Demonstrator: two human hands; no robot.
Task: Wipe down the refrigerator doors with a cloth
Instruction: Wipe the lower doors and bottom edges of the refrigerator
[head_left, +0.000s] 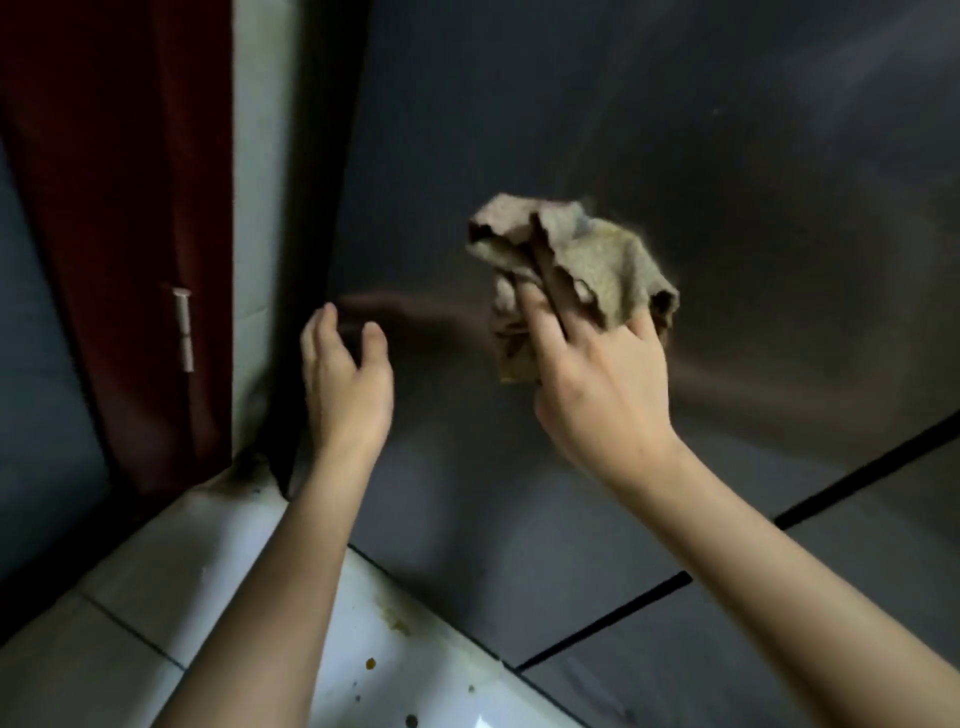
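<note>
A dark grey refrigerator door (649, 130) fills most of the view, glossy enough to show faint reflections of my arms. My right hand (602, 379) holds a crumpled beige cloth (576, 265) up against the door's middle, fingers pinching its lower folds. My left hand (345, 374) hovers near the door's left edge, fingers relaxed and holding nothing. A black seam (727, 551) separates this door from the lower door (779, 649).
A dark red door or panel (114, 208) with a metal hinge (183, 332) stands at the left beside a pale wall strip (260, 208). White floor tiles (156, 597) with small brown spots lie below.
</note>
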